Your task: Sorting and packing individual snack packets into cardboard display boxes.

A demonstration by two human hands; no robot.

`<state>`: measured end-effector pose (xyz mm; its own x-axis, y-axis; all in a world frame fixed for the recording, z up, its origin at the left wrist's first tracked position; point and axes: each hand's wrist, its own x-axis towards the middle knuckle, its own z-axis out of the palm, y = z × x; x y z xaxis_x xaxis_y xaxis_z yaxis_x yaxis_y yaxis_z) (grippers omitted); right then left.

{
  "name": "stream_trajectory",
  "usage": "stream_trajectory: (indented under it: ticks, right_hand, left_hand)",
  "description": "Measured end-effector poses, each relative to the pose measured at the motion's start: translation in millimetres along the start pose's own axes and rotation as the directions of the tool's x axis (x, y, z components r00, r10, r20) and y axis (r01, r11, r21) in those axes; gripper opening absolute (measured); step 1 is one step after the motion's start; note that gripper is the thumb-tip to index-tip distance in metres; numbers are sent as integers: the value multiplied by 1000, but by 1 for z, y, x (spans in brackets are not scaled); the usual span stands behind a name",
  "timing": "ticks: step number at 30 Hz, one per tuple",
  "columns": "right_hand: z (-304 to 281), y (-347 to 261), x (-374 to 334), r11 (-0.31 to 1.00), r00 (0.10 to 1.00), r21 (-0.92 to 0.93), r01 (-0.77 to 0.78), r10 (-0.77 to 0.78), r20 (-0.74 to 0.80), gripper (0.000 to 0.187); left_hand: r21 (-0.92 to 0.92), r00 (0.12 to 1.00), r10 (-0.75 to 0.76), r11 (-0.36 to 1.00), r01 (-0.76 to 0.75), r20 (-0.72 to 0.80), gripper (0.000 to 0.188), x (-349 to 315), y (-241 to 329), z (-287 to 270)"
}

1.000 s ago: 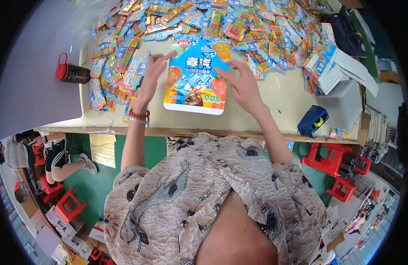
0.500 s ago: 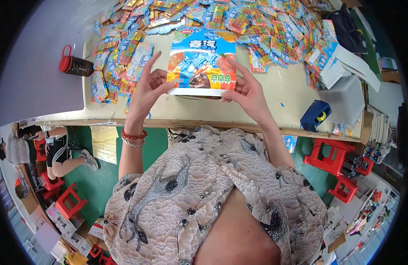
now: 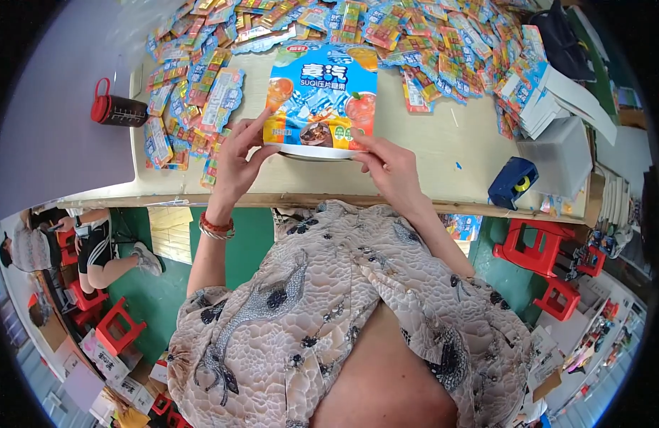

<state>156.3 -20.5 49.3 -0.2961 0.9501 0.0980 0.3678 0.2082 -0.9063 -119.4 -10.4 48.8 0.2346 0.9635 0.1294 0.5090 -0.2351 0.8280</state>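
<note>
A candy pouch point(image 3: 321, 93), printed blue and orange with a white strip along its near edge, is held at the middle of the table. My left hand point(image 3: 238, 158) pinches its near left corner between thumb and fingers. At the near right corner, my right hand point(image 3: 392, 171) grips it the same way. The white edge bows slightly, and a thin dark line shows beneath it. Small colourful candy packs point(image 3: 443, 53) lie heaped beyond the pouch, with more packs point(image 3: 222, 100) to the left of it. What is inside the pouch, if anything, is hidden.
A dark bottle with a red lid point(image 3: 119, 110) stands at the left. On the right are a blue tape dispenser point(image 3: 513, 182), a translucent box point(image 3: 558, 153) and stacked white-backed cards point(image 3: 558, 100). Red stools point(image 3: 533, 246) stand below; a person point(image 3: 94, 242) sits at far left.
Both hands have closed in on the pouch's near corners. My raised fingers have come down from its sides. The pouch's near edge now bows more.
</note>
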Motion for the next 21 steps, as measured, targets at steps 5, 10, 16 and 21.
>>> stream_trajectory:
  ticks: [5,10,16,21]
  right_hand:
    - [-7,-8,4,907,973,356,-227,229,37,43]
    - [-4,-1,3,997,995,-47,66,-69,-68,41]
    - [-2,11,-3,896,955,-340,285,-297,19,34]
    - [-3,15,0,818,917,-434,377,-395,52,40]
  left_hand:
    - [-619,964,-260,766,174,-51,64,-1,4,9]
    - [-136,987,-28,991,7,-156,52,-6,5,7]
    - [231,967,181,963,-137,-180,43,-21,-4,18]
    - [260,938,308,930,-261,-161,41,-23,-13,20]
